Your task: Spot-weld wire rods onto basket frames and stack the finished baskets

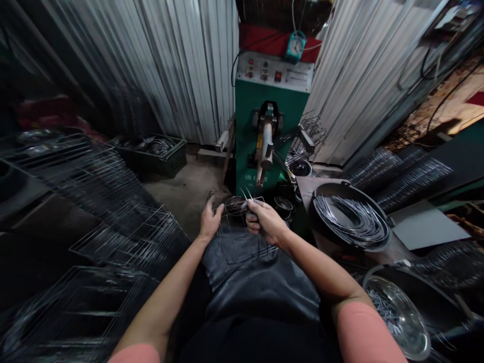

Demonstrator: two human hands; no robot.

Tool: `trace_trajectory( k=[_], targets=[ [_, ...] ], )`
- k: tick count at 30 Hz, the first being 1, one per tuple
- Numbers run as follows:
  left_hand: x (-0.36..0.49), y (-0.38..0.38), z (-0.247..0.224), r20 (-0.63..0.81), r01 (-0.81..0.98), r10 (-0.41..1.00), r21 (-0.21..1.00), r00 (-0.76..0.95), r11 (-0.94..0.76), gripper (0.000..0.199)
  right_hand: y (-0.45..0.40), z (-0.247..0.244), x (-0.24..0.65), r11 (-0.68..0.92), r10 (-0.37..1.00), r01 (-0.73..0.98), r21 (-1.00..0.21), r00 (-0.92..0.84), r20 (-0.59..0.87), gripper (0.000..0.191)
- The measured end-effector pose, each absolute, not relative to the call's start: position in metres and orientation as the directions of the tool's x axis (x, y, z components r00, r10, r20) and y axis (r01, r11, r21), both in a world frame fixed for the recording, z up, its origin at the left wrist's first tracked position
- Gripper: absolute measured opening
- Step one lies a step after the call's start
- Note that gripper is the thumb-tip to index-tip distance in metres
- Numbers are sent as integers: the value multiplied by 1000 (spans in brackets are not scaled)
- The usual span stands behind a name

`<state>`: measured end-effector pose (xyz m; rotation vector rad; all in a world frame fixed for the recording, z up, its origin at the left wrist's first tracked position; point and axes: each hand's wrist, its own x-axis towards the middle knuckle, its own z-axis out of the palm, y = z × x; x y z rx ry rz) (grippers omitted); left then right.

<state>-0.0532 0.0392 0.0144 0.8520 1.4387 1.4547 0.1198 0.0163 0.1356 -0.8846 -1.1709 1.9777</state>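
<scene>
A rectangular wire frame (242,242) stands tilted over my lap, its lower part lying against my dark apron (260,287). My left hand (210,218) grips the frame's upper left side. My right hand (264,222) is closed on a few thin steel wires (244,194), whose tips stick out up and left past my thumb. They lie over the frame's top edge. A small round wire piece (235,205) sits inside the frame between my hands. The lower ends of the wires are hidden in my right fist.
A green welding machine (269,121) with a control panel stands ahead, between corrugated metal walls. Stacked wire racks (102,237) fill the left side. Round pans hold coiled wire (350,222) and cut wire (393,317) at the right. A black crate (155,156) sits on the floor behind.
</scene>
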Motion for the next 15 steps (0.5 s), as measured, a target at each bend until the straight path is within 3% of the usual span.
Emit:
trace_trajectory(
  k=[2,4,6,8,12,15],
  targets=[
    [-57,34,61,342,197,889,936,-306,-292,49,20,148,124,-288,777,-50,-956,-596,-203,29],
    [-59,31,111,592,353,804,765,-58,-538,47,26,163,129,-128,743,106,-986,-649,-166,27],
    [-60,31,153,612,393,772,675,175,-624,39,32,179,133,86,727,197,-977,-683,-73,24],
    [-58,33,181,542,396,784,676,303,-621,27,37,193,139,278,719,226,-933,-693,46,23],
    [-51,36,204,504,399,802,696,320,-597,7,48,220,155,527,715,295,-797,-661,228,25],
    [-44,35,210,581,525,776,593,246,-610,13,54,232,177,623,740,378,-685,-569,358,29]
  ],
)
